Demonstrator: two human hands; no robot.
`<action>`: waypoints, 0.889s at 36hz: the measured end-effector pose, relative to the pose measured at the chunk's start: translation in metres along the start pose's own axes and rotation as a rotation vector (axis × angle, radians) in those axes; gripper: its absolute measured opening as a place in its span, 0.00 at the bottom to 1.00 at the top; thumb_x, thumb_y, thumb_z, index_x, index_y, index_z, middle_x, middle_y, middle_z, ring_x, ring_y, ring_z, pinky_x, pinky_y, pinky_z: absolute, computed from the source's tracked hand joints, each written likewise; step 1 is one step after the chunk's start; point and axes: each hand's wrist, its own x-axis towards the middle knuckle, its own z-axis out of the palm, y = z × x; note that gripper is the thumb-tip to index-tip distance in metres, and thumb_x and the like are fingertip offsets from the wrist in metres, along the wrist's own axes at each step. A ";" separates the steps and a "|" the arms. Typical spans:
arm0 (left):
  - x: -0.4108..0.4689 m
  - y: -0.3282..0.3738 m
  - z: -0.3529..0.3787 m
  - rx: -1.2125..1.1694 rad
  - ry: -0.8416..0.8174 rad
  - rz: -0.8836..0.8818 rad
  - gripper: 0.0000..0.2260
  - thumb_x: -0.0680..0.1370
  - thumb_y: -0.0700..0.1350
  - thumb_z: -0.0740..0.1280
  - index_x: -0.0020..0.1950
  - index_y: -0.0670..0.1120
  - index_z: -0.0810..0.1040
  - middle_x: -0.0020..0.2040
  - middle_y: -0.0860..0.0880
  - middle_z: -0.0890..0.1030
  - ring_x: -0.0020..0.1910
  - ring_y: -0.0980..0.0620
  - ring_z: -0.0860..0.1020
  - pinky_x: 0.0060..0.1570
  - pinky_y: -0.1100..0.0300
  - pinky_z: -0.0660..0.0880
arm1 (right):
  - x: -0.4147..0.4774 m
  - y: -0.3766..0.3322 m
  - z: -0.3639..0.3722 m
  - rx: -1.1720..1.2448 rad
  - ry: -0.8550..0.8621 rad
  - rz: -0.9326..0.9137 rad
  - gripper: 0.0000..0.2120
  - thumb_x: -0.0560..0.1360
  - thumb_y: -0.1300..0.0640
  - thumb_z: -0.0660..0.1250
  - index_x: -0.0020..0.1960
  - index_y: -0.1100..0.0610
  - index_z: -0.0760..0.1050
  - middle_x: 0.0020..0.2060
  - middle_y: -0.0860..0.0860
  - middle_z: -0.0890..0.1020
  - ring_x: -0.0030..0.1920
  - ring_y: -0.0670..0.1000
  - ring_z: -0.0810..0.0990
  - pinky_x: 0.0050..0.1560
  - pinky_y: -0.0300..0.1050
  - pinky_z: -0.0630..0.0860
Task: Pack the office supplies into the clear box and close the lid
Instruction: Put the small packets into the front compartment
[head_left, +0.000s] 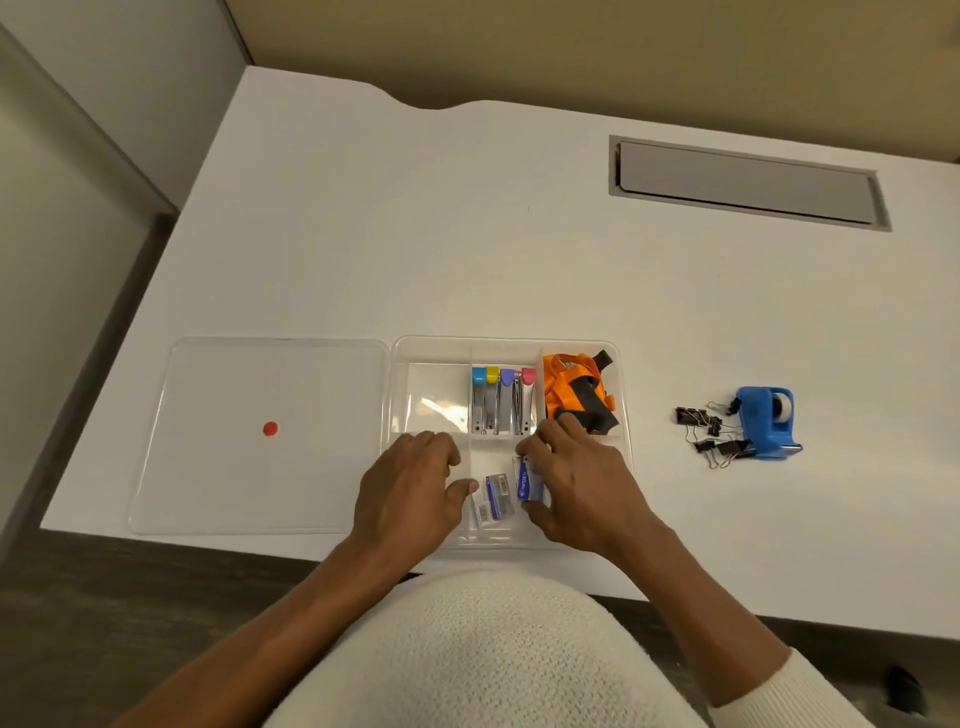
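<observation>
A white desk (467, 249) fills most of the view, its far edge curving near eleven o'clock. Set flush into its top toward one o'clock is a grey rectangular cable hatch (748, 182), shut as far as the angle shows. A beige wall (571, 47) runs along twelve o'clock behind the desk. Dark wood-look flooring (104, 597) shows at eight o'clock, and a cream knitted garment (483, 654) covers six o'clock.
</observation>
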 end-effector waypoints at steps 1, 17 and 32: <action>0.000 -0.001 0.002 -0.015 -0.023 -0.048 0.15 0.76 0.60 0.73 0.55 0.51 0.80 0.48 0.55 0.83 0.46 0.55 0.79 0.42 0.61 0.75 | 0.003 -0.002 0.000 -0.053 -0.023 -0.015 0.28 0.67 0.43 0.78 0.62 0.54 0.77 0.55 0.51 0.81 0.54 0.53 0.77 0.44 0.47 0.82; 0.009 0.015 0.012 -0.071 -0.225 -0.289 0.11 0.79 0.57 0.71 0.52 0.50 0.83 0.47 0.51 0.86 0.44 0.51 0.83 0.44 0.55 0.81 | 0.022 -0.006 -0.008 -0.194 -0.260 -0.130 0.30 0.72 0.44 0.76 0.69 0.58 0.75 0.61 0.55 0.81 0.62 0.55 0.75 0.56 0.50 0.78; 0.013 0.010 0.013 -0.180 -0.257 -0.337 0.10 0.78 0.55 0.73 0.49 0.49 0.84 0.46 0.51 0.86 0.45 0.51 0.83 0.47 0.55 0.82 | 0.025 0.001 -0.008 -0.206 -0.294 -0.180 0.16 0.78 0.51 0.72 0.63 0.55 0.80 0.54 0.53 0.85 0.56 0.52 0.77 0.51 0.48 0.80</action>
